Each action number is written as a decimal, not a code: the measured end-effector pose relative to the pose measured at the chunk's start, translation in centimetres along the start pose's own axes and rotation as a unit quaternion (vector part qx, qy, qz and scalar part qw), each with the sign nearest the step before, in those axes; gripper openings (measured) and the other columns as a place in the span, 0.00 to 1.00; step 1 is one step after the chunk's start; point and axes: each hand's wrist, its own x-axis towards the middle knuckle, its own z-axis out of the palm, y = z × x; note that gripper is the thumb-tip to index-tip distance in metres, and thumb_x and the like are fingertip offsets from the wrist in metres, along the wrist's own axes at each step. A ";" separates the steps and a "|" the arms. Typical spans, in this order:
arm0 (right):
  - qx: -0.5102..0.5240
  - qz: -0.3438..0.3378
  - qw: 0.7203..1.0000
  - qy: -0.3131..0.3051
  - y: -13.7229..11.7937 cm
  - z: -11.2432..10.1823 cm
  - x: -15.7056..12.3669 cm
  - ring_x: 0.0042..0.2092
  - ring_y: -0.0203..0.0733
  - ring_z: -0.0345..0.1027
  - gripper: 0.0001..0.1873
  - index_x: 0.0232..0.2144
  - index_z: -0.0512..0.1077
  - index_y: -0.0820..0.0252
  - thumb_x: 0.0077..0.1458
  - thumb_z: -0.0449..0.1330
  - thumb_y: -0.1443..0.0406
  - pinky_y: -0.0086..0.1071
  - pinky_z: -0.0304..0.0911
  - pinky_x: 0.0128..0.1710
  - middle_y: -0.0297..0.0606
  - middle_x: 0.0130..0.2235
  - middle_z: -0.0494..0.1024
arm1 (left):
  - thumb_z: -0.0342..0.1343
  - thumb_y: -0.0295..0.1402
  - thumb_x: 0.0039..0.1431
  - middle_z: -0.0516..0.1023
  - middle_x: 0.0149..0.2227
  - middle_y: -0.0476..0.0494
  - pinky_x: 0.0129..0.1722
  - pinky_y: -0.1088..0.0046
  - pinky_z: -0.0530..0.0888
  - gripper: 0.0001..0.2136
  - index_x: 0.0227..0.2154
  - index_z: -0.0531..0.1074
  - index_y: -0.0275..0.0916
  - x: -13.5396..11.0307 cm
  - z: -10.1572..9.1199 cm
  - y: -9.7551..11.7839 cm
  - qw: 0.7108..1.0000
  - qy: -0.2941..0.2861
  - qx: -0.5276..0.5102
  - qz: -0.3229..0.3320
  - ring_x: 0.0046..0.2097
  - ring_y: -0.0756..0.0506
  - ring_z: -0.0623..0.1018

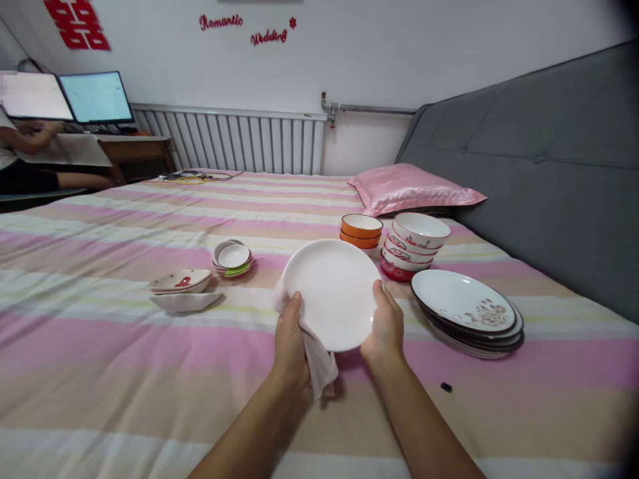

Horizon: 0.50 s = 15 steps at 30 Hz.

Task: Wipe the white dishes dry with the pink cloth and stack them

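A plain white plate [333,289] is held up over the striped bed, tilted toward me. My left hand [289,342] grips its left rim together with a pale cloth [319,362] that hangs down below the plate. My right hand [385,326] grips the right rim, thumb on the front face. Both hands are closed on the plate.
On the bed [100,346] lie a stack of patterned plates [466,311] at right, red-white bowls [414,245], orange bowls [361,231], small saucers [232,258] and shallow dishes [180,282]. A pink pillow [412,187] and grey headboard [549,166] are beyond. A person sits at monitors [94,96] far left.
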 end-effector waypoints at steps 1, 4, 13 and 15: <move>0.002 -0.004 1.000 0.008 0.1 0.1 -0.2 0.37 0.45 0.74 0.21 0.42 0.71 0.62 0.47 0.60 0.57 0.39 0.69 0.37 0.40 0.36 0.79 | 0.54 0.36 0.55 0.78 0.43 0.40 0.43 0.67 0.75 0.15 0.45 0.70 0.38 -0.1 0.0 -0.1 1.000 0.003 -0.004 -0.001 0.43 0.42 0.78; 0.009 -0.008 1.000 0.027 0.3 0.3 -0.7 0.37 0.44 0.73 0.20 0.42 0.71 0.62 0.47 0.60 0.58 0.38 0.69 0.37 0.40 0.36 0.79 | 0.54 0.37 0.55 0.78 0.43 0.41 0.43 0.67 0.75 0.15 0.45 0.70 0.37 -0.3 0.1 -0.5 1.000 0.012 -0.011 -0.013 0.44 0.42 0.77; 0.008 -0.029 0.999 0.028 0.2 0.9 -2.0 0.39 0.44 0.73 0.23 0.47 0.67 0.57 0.50 0.56 0.55 0.39 0.70 0.37 0.39 0.40 0.78 | 0.53 0.39 0.56 0.77 0.45 0.40 0.46 0.69 0.74 0.19 0.49 0.67 0.39 -1.1 0.4 -1.7 0.999 0.010 -0.034 -0.022 0.45 0.43 0.77; -0.001 -0.034 0.999 0.033 0.3 0.9 -2.2 0.38 0.44 0.73 0.23 0.48 0.67 0.57 0.50 0.56 0.55 0.40 0.70 0.37 0.40 0.40 0.78 | 0.53 0.39 0.56 0.76 0.46 0.40 0.46 0.68 0.74 0.19 0.50 0.67 0.40 -1.2 0.4 -1.8 0.999 -0.004 -0.038 -0.022 0.46 0.43 0.76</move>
